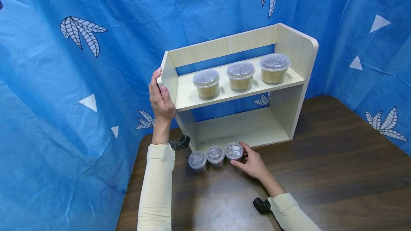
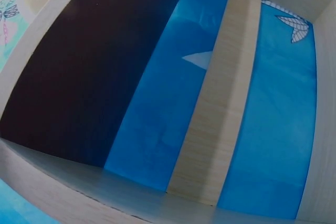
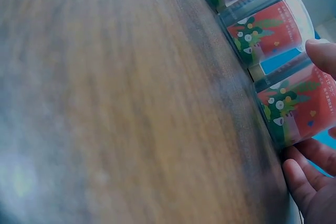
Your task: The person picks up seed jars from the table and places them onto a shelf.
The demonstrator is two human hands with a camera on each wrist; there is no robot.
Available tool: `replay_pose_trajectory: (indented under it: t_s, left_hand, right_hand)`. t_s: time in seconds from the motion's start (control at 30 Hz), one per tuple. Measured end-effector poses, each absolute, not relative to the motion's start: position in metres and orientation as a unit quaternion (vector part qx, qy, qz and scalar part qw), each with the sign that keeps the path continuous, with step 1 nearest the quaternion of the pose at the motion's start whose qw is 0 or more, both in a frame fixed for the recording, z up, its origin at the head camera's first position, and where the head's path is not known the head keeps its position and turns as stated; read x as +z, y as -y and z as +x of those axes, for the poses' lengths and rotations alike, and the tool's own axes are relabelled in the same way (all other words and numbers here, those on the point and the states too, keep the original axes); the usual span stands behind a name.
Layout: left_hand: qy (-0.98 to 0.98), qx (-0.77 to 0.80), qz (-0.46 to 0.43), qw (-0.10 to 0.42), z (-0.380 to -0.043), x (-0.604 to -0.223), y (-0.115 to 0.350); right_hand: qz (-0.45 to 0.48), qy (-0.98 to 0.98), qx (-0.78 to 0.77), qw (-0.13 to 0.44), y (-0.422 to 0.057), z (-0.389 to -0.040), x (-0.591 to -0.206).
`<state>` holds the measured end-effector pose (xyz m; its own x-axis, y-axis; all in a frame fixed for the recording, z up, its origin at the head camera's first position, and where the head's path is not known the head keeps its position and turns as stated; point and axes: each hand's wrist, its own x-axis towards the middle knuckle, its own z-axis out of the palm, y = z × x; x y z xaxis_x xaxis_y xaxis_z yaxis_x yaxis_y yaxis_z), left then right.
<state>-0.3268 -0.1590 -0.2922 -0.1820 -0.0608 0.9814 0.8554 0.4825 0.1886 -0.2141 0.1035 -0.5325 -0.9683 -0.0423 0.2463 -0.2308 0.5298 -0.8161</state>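
Note:
My right hand (image 1: 253, 163) holds the rightmost of three small lidded tubs (image 1: 234, 150), thumb at the near side and fingers at the far side. In the right wrist view that tub (image 3: 294, 106) stands on the table, with a red label bearing green leaves and white flowers. The other small tubs, one in the middle (image 1: 215, 155) and one on the left (image 1: 197, 160), stand beside it in a row. My left hand (image 1: 161, 101) rests against the left side panel of a pale wooden two-tier shelf (image 1: 237, 127), fingers extended upward; the left wrist view does not show it.
Three larger clear-lidded tubs with yellowish contents, left (image 1: 207, 84), middle (image 1: 240, 76) and right (image 1: 274, 68), stand on the shelf's upper board. The dark wooden table (image 1: 337, 167) extends to the right. Blue patterned cloth (image 1: 128, 20) hangs behind and at both sides.

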Motion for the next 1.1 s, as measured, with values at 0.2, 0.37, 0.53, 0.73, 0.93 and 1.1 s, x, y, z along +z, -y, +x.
replay_pose_trajectory:
  t_s: [0.2, 0.37, 0.53, 0.73, 0.93, 1.1]
  left_hand:
    - [0.650, -0.408, -0.308, 0.562, -0.3271, -0.2912, 0.1583]
    - [0.644, -0.408, -0.305, 0.571, -0.3230, -0.2877, 0.1539]
    - [0.637, -0.410, -0.305, 0.577, -0.3193, -0.2857, 0.1504]
    - [0.639, -0.413, -0.308, 0.571, -0.3218, -0.2878, 0.1536]
    - [0.637, -0.417, -0.315, 0.567, -0.3254, -0.2898, 0.1569]
    - [0.642, -0.414, -0.310, 0.566, -0.3254, -0.2909, 0.1578]
  right_hand:
    - [0.075, 0.870, 0.478, 0.093, -0.1045, -0.2145, -0.5318]
    - [0.072, 0.863, 0.492, 0.090, -0.1050, -0.2152, -0.5306]
    - [0.068, 0.857, 0.505, 0.085, -0.1058, -0.2153, -0.5289]
    - [0.065, 0.857, 0.505, 0.081, -0.1056, -0.2150, -0.5280]
    - [0.062, 0.857, 0.506, 0.079, -0.1049, -0.2153, -0.5285]
    - [0.060, 0.857, 0.506, 0.078, -0.1049, -0.2151, -0.5286]
